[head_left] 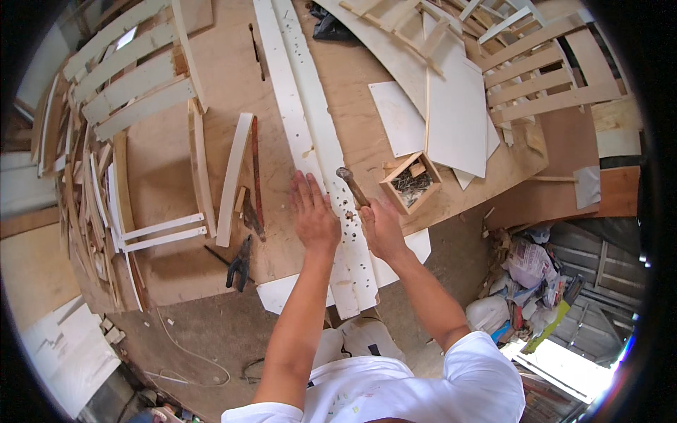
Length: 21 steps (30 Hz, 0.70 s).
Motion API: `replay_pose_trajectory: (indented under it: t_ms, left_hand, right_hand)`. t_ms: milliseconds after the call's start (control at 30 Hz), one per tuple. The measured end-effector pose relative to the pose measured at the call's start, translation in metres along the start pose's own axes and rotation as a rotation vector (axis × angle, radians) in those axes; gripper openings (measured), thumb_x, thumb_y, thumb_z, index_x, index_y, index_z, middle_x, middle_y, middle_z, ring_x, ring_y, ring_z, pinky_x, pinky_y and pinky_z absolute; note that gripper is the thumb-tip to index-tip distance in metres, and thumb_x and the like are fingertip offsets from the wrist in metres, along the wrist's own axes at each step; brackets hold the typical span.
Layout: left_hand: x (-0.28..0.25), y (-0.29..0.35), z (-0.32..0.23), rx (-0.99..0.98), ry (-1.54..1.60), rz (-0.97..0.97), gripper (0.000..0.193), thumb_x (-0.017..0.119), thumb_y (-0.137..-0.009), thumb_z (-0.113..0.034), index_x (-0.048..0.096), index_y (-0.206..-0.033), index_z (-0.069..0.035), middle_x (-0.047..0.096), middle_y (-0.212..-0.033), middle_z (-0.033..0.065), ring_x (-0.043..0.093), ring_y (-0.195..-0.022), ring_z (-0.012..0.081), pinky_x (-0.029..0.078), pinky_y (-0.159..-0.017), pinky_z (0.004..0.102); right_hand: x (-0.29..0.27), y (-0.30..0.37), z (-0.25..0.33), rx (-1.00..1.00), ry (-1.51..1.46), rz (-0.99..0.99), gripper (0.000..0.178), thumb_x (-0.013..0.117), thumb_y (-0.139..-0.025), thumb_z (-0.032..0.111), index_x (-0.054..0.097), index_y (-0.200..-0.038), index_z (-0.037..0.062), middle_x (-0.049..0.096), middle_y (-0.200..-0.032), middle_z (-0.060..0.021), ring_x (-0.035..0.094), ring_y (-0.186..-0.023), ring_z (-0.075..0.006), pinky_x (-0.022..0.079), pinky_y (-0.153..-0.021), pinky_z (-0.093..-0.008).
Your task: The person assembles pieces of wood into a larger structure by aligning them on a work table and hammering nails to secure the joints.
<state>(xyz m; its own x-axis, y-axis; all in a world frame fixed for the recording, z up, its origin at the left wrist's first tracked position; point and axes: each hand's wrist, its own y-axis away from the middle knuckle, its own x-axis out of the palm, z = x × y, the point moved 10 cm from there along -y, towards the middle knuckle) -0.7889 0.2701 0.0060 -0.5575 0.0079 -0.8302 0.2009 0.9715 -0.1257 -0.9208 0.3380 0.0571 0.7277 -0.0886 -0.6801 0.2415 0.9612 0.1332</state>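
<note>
A long white board (300,130) with dark holes and marks runs lengthwise in front of me, its near end close to my body. My left hand (316,217) lies flat on the board's left side, fingers stretched forward. In my right hand (383,227) is a hammer (356,190), gripped by its wooden handle, with the metal head over the board's right edge. Just right of the hammer stands a small wooden box (411,183) of nails, with a wood block in it.
Pliers with dark handles (240,264) and a rusty red bar (256,176) lie left of the board on the wooden table (275,247). Slatted wooden frames (134,70) stand far left, with stacked strips beside them. White panels (451,106) and more frames (543,77) are at right.
</note>
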Motion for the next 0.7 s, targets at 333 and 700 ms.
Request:
replay_pose_trajectory:
  t_ms: [333, 700]
  left_hand:
    - [0.0, -0.001, 0.0, 0.007, 0.034, -0.009, 0.059, 0.047, -0.103, -0.019, 0.03, -0.156, 0.003, 0.024, -0.164, 0.0221, 0.028, -0.149, 0.0413, 0.024, -0.122, 0.0506]
    - [0.006, 0.0, 0.0, -0.001, 0.031, 0.02, 0.063, 0.047, -0.103, -0.019, 0.025, -0.159, -0.001, 0.018, -0.167, 0.0192, 0.026, -0.151, 0.0395, 0.025, -0.122, 0.0503]
  right_hand:
    - [0.014, -0.004, -0.017, 0.058, 0.054, 0.074, 0.033, 0.043, -0.108, 0.028, 0.057, -0.108, -0.0011, 0.066, -0.088, -0.0288, 0.063, -0.086, -0.0498, 0.049, -0.074, -0.055]
    - [0.02, 0.005, -0.052, 0.203, 0.002, 0.141, 0.042, 0.038, -0.109, 0.031, 0.054, -0.134, 0.0013, 0.066, -0.084, -0.0211, 0.065, -0.083, -0.0411, 0.05, -0.075, -0.0493]
